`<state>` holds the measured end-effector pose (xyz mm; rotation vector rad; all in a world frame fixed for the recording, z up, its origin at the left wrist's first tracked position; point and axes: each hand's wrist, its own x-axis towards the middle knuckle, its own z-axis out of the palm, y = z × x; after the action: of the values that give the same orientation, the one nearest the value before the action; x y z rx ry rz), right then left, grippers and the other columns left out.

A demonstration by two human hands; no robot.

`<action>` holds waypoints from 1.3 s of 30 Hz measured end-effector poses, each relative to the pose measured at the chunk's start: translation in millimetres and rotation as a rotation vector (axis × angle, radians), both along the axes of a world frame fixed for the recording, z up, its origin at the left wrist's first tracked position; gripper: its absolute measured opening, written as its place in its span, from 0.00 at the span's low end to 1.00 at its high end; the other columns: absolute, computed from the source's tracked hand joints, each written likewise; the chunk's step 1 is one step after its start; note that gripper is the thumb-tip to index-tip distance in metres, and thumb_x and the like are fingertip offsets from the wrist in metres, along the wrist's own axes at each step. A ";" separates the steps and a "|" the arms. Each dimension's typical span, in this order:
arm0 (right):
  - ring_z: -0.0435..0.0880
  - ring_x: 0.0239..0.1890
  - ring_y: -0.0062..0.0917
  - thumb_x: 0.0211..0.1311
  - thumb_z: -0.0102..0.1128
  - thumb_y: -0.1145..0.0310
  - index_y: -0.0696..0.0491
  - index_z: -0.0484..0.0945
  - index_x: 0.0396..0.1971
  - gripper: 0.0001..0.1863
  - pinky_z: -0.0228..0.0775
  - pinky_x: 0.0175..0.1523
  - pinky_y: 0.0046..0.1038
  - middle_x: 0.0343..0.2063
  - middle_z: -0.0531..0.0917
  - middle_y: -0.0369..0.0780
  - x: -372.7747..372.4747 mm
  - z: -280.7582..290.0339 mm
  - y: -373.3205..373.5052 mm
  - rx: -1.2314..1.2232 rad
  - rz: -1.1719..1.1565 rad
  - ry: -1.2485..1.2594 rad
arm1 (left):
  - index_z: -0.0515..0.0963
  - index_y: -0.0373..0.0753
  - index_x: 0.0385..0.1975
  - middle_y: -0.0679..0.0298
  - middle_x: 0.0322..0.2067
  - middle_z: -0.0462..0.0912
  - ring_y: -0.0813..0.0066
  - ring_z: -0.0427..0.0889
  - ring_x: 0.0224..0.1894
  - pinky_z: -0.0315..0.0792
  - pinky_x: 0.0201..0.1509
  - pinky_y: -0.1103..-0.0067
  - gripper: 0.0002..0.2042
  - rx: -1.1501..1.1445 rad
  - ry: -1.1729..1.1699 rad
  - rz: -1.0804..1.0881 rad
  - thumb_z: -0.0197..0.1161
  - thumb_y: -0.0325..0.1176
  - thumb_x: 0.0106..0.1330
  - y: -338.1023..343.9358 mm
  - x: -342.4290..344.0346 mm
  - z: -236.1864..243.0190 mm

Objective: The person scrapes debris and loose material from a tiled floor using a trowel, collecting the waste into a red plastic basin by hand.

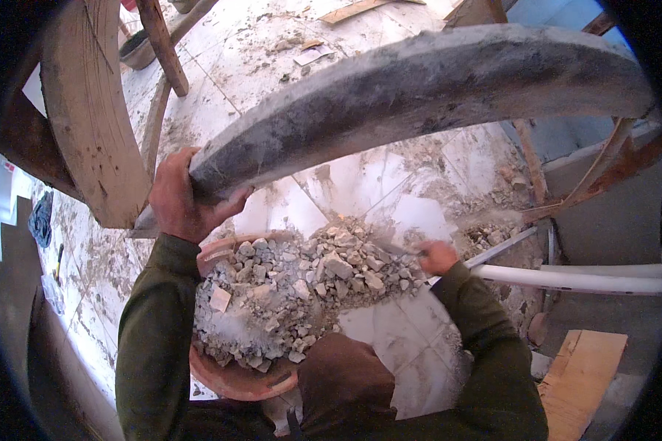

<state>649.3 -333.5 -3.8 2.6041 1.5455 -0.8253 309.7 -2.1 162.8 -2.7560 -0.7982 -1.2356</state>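
Head view: rubble [336,266] in and beside a basin [232,384]

Left hand [184,200] wraps the end of the grey plank [419,92]; right hand [439,259] holds a blurred tool [399,251]. Loaded, the basin looks heavy (dust probably makes it slippery): grip opposite rims.

Lighting: bright, cool white overall; tiled floor [401,327] strongly lit, washed out in pale patches; curved slab [419,92] pale along its upper edge, its broad face in deep shade; sleeves [153,331] dim, low in detail. Picture quality: fisheye field within a black, faintly speckled surround; outlines bowed toward the rim; rubble [338,266] fairly crisp; right hand [439,258] and its tool [397,251] softened by blur.
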 end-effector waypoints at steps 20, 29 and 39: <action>0.76 0.39 0.33 0.45 0.53 0.39 0.43 0.78 0.39 0.27 0.51 0.50 0.42 0.32 0.81 0.39 4.3 -108.4 47.7 -0.175 0.337 0.007 | 0.64 0.37 0.45 0.56 0.36 0.71 0.60 0.73 0.38 0.68 0.42 0.70 0.38 -0.092 -0.050 -0.021 0.74 0.48 0.34 7.0 -4.4 -12.6; 0.76 0.31 0.30 0.48 0.56 0.47 0.43 0.79 0.34 0.18 0.52 0.41 0.41 0.22 0.78 0.36 -42.8 -32.2 44.6 -0.008 0.357 -0.030 | 0.65 0.37 0.44 0.56 0.35 0.70 0.62 0.72 0.38 0.68 0.40 0.71 0.38 0.009 0.005 -0.001 0.73 0.52 0.34 5.3 -3.7 -4.5; 0.74 0.32 0.29 0.45 0.60 0.59 0.42 0.78 0.33 0.12 0.55 0.44 0.43 0.22 0.75 0.36 -140.1 22.6 83.4 0.326 0.436 -0.193 | 0.66 0.38 0.43 0.58 0.34 0.70 0.64 0.73 0.37 0.70 0.39 0.71 0.37 0.012 0.033 0.026 0.72 0.53 0.34 3.7 -4.1 -5.2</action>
<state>509.2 -250.1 18.7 2.2869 2.2162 -0.2998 305.6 1.5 157.5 -2.7406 -0.8181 -1.1832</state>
